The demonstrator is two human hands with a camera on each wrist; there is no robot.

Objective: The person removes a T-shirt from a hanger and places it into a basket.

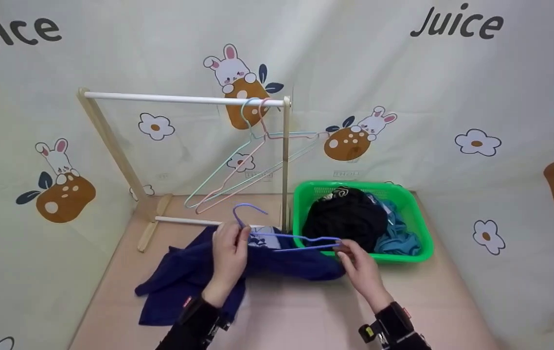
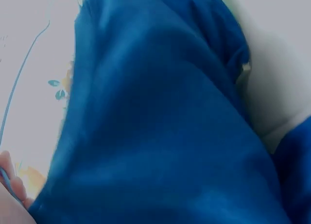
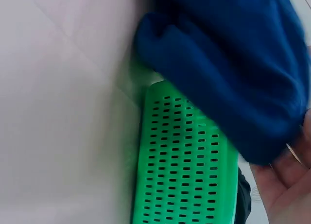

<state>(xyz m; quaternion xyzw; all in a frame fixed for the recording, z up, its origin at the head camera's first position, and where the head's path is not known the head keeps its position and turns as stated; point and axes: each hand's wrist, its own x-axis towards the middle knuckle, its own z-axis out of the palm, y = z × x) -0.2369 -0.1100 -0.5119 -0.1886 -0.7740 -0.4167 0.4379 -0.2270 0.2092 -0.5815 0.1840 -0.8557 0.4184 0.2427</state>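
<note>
A blue-purple wire clothes hanger [image 1: 306,237] is held over the table, its hook standing up at the left. My left hand [image 1: 230,250] grips it just below the hook, and the navy garment [image 1: 174,282] hangs beside and below that hand. At the hanger's right end, my right hand [image 1: 362,272] pinches the wire corner. Part of the garment stretches beneath the hanger to the right hand's fingers. The garment [image 2: 155,107] fills most of the left wrist view. Whether the left fingers also hold cloth is hidden.
A wooden rack with a white bar [image 1: 160,98] stands at the back left. From it hang a mint hanger [image 1: 218,171] and a pink hanger [image 1: 230,180]. Right of it, a green basket [image 1: 422,228] holds black clothing [image 1: 347,221] and teal clothing [image 1: 398,236].
</note>
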